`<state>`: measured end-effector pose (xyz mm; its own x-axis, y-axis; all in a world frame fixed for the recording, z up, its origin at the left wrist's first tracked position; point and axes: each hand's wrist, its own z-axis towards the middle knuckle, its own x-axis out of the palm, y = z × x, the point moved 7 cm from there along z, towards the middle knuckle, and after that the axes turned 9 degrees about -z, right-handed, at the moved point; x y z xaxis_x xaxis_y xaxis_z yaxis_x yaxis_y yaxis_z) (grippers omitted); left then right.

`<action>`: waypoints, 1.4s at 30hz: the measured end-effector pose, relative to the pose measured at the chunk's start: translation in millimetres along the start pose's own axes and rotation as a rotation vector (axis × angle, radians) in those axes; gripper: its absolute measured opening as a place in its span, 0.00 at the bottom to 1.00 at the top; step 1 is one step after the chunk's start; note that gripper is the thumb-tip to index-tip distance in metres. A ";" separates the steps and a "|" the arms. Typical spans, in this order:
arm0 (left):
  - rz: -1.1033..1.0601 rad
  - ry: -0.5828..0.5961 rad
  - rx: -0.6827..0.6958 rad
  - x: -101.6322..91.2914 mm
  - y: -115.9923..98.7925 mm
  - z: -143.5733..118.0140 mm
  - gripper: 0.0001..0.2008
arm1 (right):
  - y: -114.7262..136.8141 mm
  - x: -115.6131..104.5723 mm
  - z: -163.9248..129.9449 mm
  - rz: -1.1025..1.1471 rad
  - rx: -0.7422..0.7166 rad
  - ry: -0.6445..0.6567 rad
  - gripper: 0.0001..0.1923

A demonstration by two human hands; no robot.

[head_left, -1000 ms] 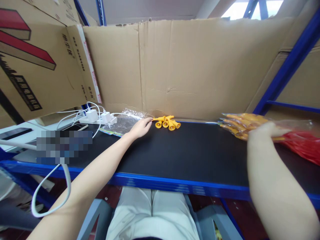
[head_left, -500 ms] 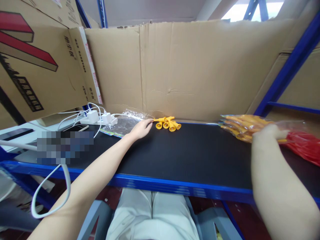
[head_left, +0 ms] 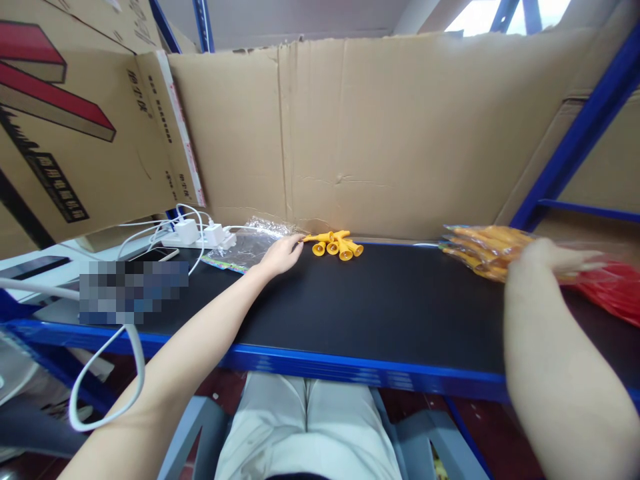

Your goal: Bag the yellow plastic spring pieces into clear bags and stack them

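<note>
My left hand point(head_left: 283, 256) lies on the black tabletop, its fingertips closed at the thin end of a yellow toy horn point(head_left: 323, 237). Beside it several more yellow horns point(head_left: 346, 251) form a small pile, bells facing me. On the right, my right hand point(head_left: 560, 259) reaches over a clear plastic bag of yellow horns point(head_left: 493, 250), fingers stretched out to the right and slightly blurred. The hand and wrist hide part of that bag. Just past the fingers lies red plastic-wrapped material point(head_left: 613, 287).
An empty-looking clear bag point(head_left: 245, 247) lies left of the pile. Farther left are a white power strip point(head_left: 217, 239) with chargers and a looping white cable point(head_left: 137, 357). Cardboard point(head_left: 400, 140) walls the back; a blue rail point(head_left: 350, 365) edges the front.
My right hand's fingers have gone from curled at the bag to stretched out, and the red material has shifted slightly. My left hand and the horn pile stay nearly the same.
</note>
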<state>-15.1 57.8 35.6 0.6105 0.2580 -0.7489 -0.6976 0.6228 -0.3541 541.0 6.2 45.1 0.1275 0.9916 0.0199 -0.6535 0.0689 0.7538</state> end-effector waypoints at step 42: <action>0.158 0.627 -0.370 44.9 29.2 -23.3 0.33 | 282.6 67.1 -375.8 -0.256 -1.311 1.345 0.21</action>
<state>-16.9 70.3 -21.5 0.2410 -0.2149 -0.9464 -0.9076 0.2956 -0.2982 84.5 133.2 12.6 0.1367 0.3154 -0.9391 -0.8749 -0.4061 -0.2638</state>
